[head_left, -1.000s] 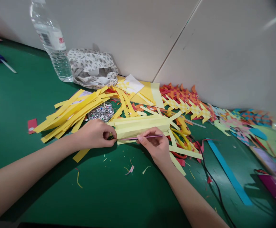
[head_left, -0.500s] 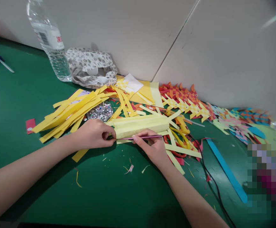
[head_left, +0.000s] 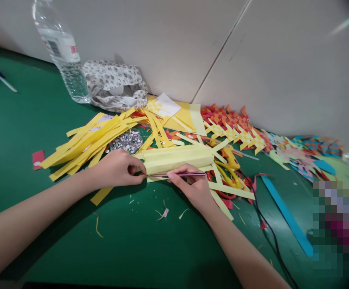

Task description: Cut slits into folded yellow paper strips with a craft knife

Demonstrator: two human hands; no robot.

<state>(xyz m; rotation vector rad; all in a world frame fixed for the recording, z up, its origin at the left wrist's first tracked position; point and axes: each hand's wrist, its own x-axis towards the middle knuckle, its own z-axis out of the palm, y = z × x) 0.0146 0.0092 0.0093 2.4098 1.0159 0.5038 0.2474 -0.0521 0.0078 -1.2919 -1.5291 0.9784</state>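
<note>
One pale sheet (head_left: pixel 177 157), creased, on green table (head_left: pixel 117 249) before us. Our left hand (head_left: pixel 117 168): fingertips pinching sheet's near left corner. Our right hand (head_left: pixel 192 184): fingers pinching purple rod (head_left: pixel 197 174) along near edge. Beyond, leftward: yellow strips (head_left: pixel 81 148), pouch (head_left: pixel 111 74), bottle (head_left: pixel 61 50).

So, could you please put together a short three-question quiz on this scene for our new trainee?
1. Multiple choice: What does the right hand hold?
A) A blue strip
B) A slim purple stick
C) A white card

2. True or false: In the picture, the water bottle stands to the left of the patterned pouch.

3. Fill in the missing word: The fingers of the ____ hand are at the left end of the pale yellow paper.

Key: 1. B. 2. True. 3. Left, that is, the left hand.
</note>
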